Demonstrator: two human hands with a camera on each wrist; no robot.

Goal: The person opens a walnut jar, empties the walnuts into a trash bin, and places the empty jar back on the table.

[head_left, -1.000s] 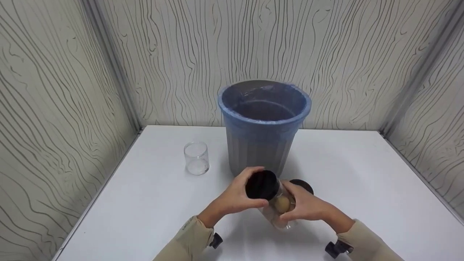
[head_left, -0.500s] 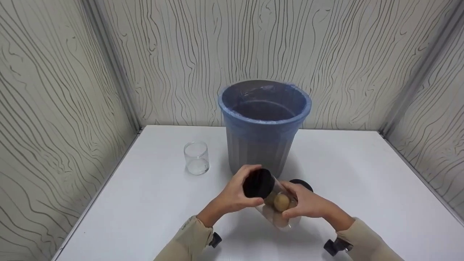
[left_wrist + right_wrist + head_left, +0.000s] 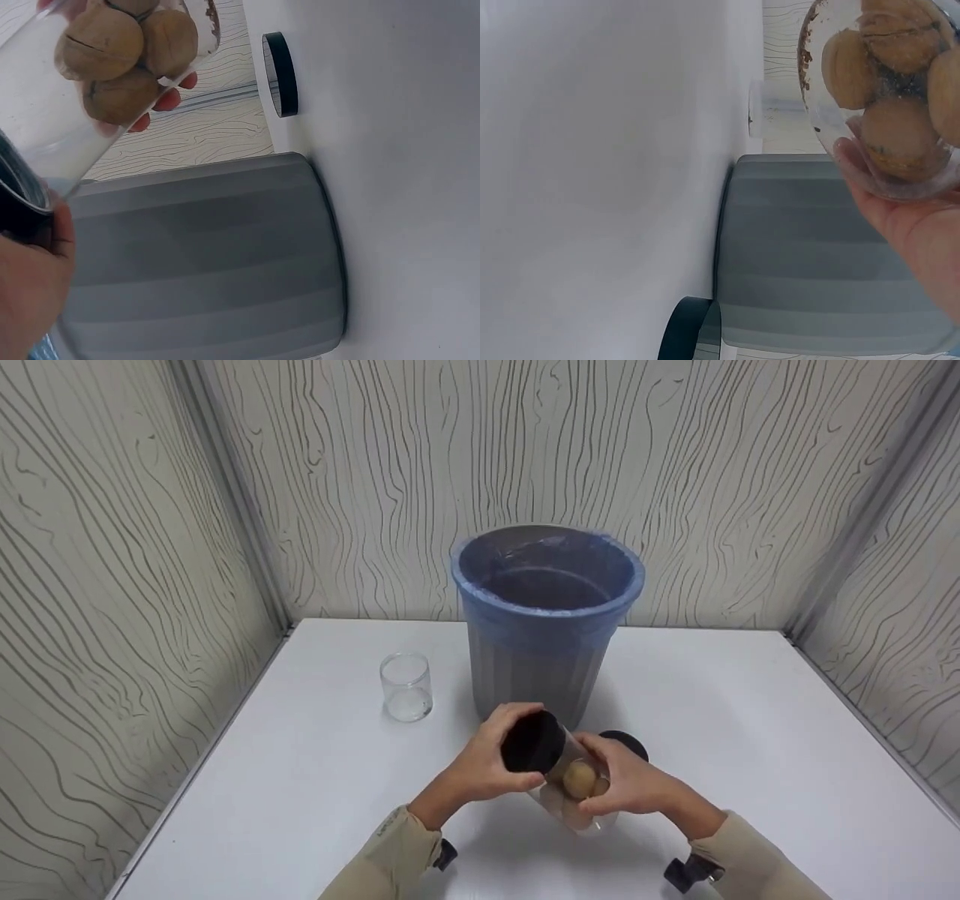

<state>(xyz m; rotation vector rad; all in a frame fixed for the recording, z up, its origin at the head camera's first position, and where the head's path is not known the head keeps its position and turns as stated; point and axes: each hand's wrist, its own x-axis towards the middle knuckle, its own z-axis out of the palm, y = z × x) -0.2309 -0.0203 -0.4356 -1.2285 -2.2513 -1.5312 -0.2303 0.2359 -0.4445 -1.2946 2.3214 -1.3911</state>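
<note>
A clear jar (image 3: 556,799) holding several round brown nuts (image 3: 101,45), slit like walnuts, is tilted in both hands above the table. Its black lid end (image 3: 534,741) points up and left. My left hand (image 3: 487,761) grips that black end, thumb on the near side and fingers over the far side. Lower down, my right hand (image 3: 634,780) holds the jar body near its bottom. In the right wrist view the nuts (image 3: 900,135) lie against the clear base, with brown crumbs along its edge. A black ring-shaped lid (image 3: 626,743) lies on the table beyond my right hand.
A grey bin (image 3: 536,675) with a blue liner (image 3: 551,611) stands just behind the hands. Left of it is a clear, lidless cylindrical container (image 3: 406,690). The white table (image 3: 300,787) is enclosed by wood-grain-patterned walls (image 3: 360,487).
The jar has tipped further, its black end shifting slightly left, and more nuts show through its side. Both hands keep their grip; over the last half second they barely move.
</note>
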